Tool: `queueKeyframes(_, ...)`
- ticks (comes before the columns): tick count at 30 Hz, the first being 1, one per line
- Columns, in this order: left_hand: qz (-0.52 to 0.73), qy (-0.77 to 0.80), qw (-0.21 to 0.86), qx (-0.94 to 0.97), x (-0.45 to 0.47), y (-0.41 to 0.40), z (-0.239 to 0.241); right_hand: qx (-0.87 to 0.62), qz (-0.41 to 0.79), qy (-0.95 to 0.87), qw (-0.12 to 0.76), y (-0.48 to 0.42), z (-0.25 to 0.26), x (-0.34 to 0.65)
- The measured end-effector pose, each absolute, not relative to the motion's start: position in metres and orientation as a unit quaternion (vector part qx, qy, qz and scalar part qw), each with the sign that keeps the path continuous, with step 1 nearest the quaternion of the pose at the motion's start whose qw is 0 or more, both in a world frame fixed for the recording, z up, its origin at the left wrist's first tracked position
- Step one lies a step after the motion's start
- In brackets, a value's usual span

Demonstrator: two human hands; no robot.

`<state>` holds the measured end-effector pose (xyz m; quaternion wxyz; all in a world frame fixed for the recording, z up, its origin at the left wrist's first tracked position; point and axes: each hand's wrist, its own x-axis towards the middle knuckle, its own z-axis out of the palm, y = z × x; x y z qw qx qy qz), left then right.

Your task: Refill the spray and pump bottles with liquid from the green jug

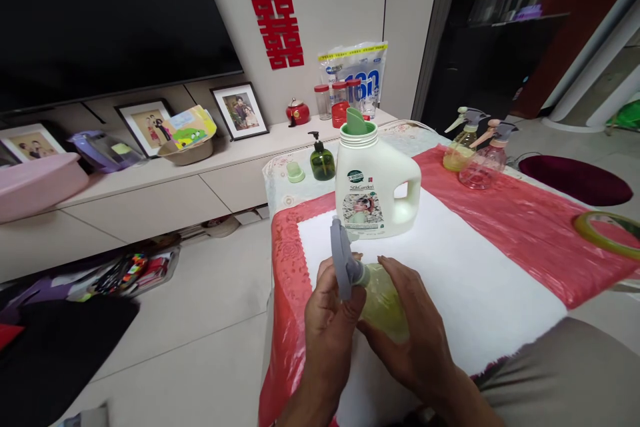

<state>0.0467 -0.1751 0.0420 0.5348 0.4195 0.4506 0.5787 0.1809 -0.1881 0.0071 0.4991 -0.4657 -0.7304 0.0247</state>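
A spray bottle (384,307) with a grey trigger head (342,257) and yellow-green see-through body is tilted between my hands. My left hand (327,327) is closed around its neck and head, the thumb pressed at the collar. Wrapped about the body from the right is my right hand (420,327). Just behind them a large white detergent jug (377,173) with a handle stands upright, uncapped, its green pouring spout showing at the mouth. Its pale green cap (295,172) seems to be the piece lying beside the dark green pump bottle (323,159).
White cloth (465,267) covers part of a red plastic sheet (520,227) on the table. Two spray bottles, one yellowish (463,143) and one pink (485,163), stand at right, with a tape roll (607,232) nearer. Behind runs a low cabinet (150,197) bearing frames and jars.
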Motion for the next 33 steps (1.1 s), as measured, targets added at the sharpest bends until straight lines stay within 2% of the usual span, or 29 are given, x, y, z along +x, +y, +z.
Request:
queueKeyframes(6, 0.603, 0.490, 0.528, 0.342, 0.052, -0.176, 0.045, -0.466, -0.012, -0.737, 0.491, -0.190, 0.006, 0.175)
queueKeyframes(12, 0.567, 0.491, 0.560, 0.350, 0.043, -0.174, 0.045, -0.446, 0.031, -0.746, 0.494, -0.190, 0.005, 0.178)
queueKeyframes(17, 0.524, 0.415, 0.611, 0.424, 0.024, -0.171, 0.061, -0.400, 0.151, -0.763, 0.485, -0.187, 0.010, 0.189)
queueKeyframes(20, 0.483, 0.364, 0.655, 0.454, 0.014, -0.170, 0.068, -0.373, 0.246, -0.773, 0.451, -0.184, 0.009, 0.195)
queueKeyframes(23, 0.517, 0.334, 0.666, 0.421, 0.013, -0.169, 0.068, -0.406, 0.299, -0.758, 0.414, -0.179, 0.005, 0.193)
queueKeyframes(27, 0.590, 0.380, 0.589, 0.401, 0.015, -0.166, 0.060, -0.443, 0.225, -0.763, 0.413, -0.171, 0.002, 0.180)
queueKeyframes(33, 0.577, 0.428, 0.531, 0.449, 0.000, -0.163, 0.056, -0.383, 0.100, -0.816, 0.422, -0.162, 0.002, 0.175)
